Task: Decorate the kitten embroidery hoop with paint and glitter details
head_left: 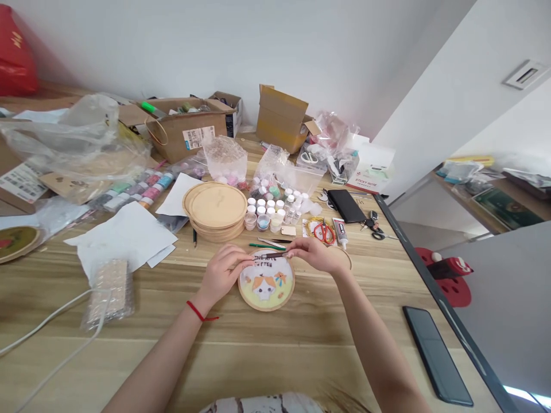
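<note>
A round wooden embroidery hoop (266,280) lies on the wooden table (275,350) just in front of me. Its pale yellow fabric bears an orange-and-white cat and dark lettering, partly hidden by my fingers. Above the hoop, a thin brown-handled brush (270,255) spans the gap between my hands. My right hand (316,255) pinches it near one end, and my left hand (221,274), with a red string around its wrist, appears to grip the other. Green-handled brushes (266,246) lie just beyond the hoop.
Small paint pots (267,211) and stacked wooden discs (217,211) stand ahead. Orange-handled scissors (323,233) and a glue tube (340,232) lie to the right. Farther back are cardboard boxes (187,129) and plastic bags (92,140). A dark tablet (437,355) lies near the right table edge.
</note>
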Demonstrator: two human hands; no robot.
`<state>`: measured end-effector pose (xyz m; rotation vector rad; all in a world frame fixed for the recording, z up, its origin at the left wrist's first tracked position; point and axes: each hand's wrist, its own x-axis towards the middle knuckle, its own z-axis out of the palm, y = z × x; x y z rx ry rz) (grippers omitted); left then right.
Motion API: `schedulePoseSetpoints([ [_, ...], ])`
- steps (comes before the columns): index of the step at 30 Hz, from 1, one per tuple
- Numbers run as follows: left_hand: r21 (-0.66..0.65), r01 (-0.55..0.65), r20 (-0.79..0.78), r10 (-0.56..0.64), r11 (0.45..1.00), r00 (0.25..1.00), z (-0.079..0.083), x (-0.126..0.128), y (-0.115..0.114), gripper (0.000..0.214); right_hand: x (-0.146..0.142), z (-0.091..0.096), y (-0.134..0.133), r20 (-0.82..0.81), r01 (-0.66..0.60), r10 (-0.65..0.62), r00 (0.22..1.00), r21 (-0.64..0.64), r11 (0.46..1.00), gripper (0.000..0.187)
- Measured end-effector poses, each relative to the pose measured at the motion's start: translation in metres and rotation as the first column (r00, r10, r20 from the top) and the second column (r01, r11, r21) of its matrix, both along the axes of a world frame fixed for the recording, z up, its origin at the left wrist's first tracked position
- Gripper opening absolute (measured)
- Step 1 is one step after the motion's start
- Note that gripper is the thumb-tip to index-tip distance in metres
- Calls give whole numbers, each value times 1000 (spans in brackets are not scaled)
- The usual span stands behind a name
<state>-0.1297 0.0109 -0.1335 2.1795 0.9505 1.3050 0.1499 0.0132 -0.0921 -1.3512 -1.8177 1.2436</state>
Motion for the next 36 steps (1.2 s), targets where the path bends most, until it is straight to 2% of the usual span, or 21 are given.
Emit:
schedulePoseSetpoints([
  [3, -6, -30, 66, 30, 1000, 997, 3, 2, -3, 10, -11, 6, -11, -302, 63, -88, 949, -92, 994, 23],
  [6, 29, -30, 107, 27, 999, 994, 4, 3, -5, 6, -30, 6, -23, -565, 112, -214, 797, -210, 971, 34],
  [8, 71, -9, 103, 2, 997, 995, 4, 3, -6, 5, -40, 5, -28, -641, 117, -278, 715, -283, 952, 36],
  [10, 93, -15, 79, 8, 996, 997, 3, 1, -5, 7, -39, 1, -30, -683, 176, -367, 632, -335, 926, 33],
  [13, 74, -112, 16, 112, 991, 994, -1, -5, 1, 13, -21, -13, -31, -727, 301, -498, 473, -398, 867, 31],
  [15, 47, -195, -21, 196, 980, 980, -7, -9, 7, 19, -5, -28, -32, -717, 359, -552, 426, -426, 831, 35],
  [19, -23, -294, -36, 293, 956, 955, -20, -9, 21, 35, 12, -58, -42, -659, 407, -609, 442, -457, 791, 32],
  [22, -65, -291, -57, 288, 954, 956, -28, -5, 26, 34, 14, -70, -48, -672, 365, -564, 479, -432, 825, 32],
  [25, -93, -270, -83, 263, 958, 961, -31, -3, 28, 30, 15, -72, -51, -685, 338, -511, 519, -385, 859, 28],
  [30, -187, -277, -72, 268, 943, 961, -31, -4, 32, 33, 21, -72, -54, -667, 347, -475, 574, -328, 879, 21],
  [36, -268, -284, -67, 277, 921, 959, -27, -2, 33, 33, 21, -78, -60, -617, 413, -484, 620, -268, 871, 22],
])
